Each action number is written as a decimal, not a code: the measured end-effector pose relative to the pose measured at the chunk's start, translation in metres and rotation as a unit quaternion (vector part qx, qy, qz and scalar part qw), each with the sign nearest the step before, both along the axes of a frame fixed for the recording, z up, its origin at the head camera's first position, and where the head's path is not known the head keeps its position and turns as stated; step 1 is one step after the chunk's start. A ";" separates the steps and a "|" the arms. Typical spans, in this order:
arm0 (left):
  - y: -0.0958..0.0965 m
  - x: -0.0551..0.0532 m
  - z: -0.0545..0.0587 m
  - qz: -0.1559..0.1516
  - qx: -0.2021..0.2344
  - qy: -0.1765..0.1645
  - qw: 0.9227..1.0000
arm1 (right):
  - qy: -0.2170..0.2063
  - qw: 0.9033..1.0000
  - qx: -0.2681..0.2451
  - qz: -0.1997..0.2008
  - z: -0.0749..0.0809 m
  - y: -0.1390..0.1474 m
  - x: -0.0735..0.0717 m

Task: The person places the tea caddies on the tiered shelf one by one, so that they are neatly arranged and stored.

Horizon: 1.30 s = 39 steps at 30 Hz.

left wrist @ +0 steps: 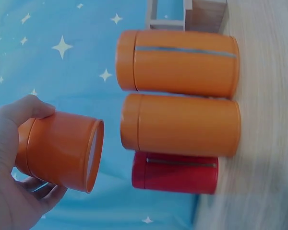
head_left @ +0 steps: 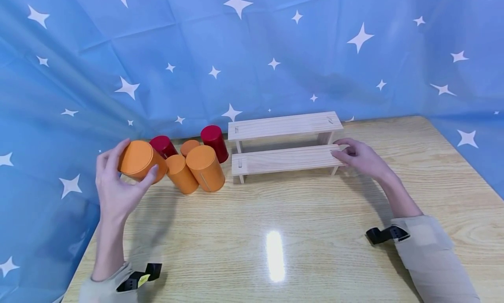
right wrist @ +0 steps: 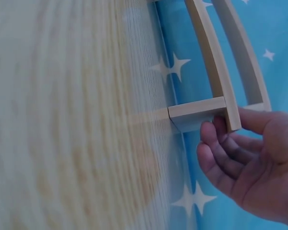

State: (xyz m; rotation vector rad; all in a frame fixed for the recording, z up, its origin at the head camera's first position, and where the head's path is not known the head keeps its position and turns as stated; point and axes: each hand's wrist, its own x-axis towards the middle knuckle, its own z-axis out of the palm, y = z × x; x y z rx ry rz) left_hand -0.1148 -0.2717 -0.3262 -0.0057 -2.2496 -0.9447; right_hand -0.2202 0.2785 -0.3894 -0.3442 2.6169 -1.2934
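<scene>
The left hand holds a fat orange can up, likely a carrying step; next calls for a firm hold. Beside it stand red cans and orange cans, tops closed, insides hidden. The right hand pinches the shelf at its low right end.

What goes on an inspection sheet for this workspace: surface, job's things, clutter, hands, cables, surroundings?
Surface: wood-grain table
Job's things: one orange canister held up; three more orange canisters and two red canisters standing together left of a two-tier wooden rack
Clutter: nothing seen
Hands: left hand grips the raised canister; right hand pinches the rack's lower shelf at its right end
Cables: nothing seen
Surroundings: blue star-patterned cloth behind the table
</scene>
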 end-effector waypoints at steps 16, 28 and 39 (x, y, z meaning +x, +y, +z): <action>0.034 -0.010 0.012 -0.062 0.029 0.065 0.996 | -0.033 0.999 -0.026 -0.007 -0.005 0.000 -0.003; 0.068 -0.018 0.019 -0.127 0.057 0.062 0.988 | -0.053 0.998 -0.040 -0.019 -0.005 -0.001 -0.003; 0.097 -0.024 0.018 -0.176 0.053 0.042 0.982 | -0.053 0.997 -0.055 -0.022 -0.005 0.000 -0.001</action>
